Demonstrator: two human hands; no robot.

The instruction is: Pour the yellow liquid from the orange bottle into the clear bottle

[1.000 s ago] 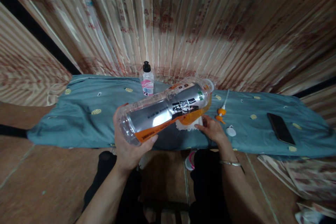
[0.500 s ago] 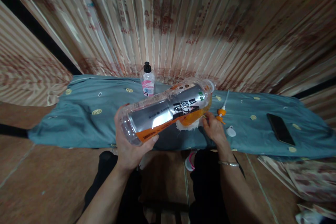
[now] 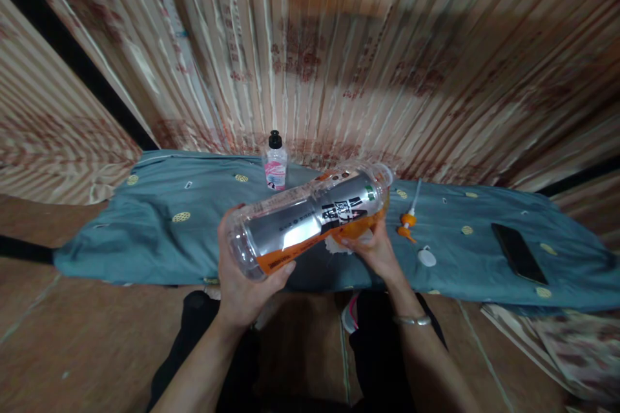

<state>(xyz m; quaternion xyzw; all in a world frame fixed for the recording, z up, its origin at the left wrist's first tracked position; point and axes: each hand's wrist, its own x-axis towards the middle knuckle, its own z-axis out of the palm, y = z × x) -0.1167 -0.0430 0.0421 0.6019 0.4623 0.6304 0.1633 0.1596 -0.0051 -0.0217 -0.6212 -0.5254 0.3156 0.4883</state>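
Observation:
My left hand [image 3: 247,284] is wrapped round the base of a large clear plastic bottle [image 3: 300,226] with a silver and orange label. The bottle lies tilted across my view, its mouth end to the right. Below its neck is an amber-orange bottle [image 3: 356,228], mostly hidden behind the clear one. My right hand [image 3: 378,248] grips the orange bottle from the near right side, thumb on its front. A white cloth [image 3: 336,245] shows beneath. Right of that hand lies an orange pump head [image 3: 407,222] with a pale tube, and a round white cap [image 3: 427,257].
A small clear bottle [image 3: 276,164] with a black top and pink label stands at the back. A black phone [image 3: 519,254] lies on the right of the blue-green cloth-covered surface [image 3: 159,239]. A pleated curtain [image 3: 310,64] hangs behind.
My right hand has shifted left and closed round the orange bottle. The large clear bottle stays in my left hand, almost unmoved. The whole view has tilted slightly upward.

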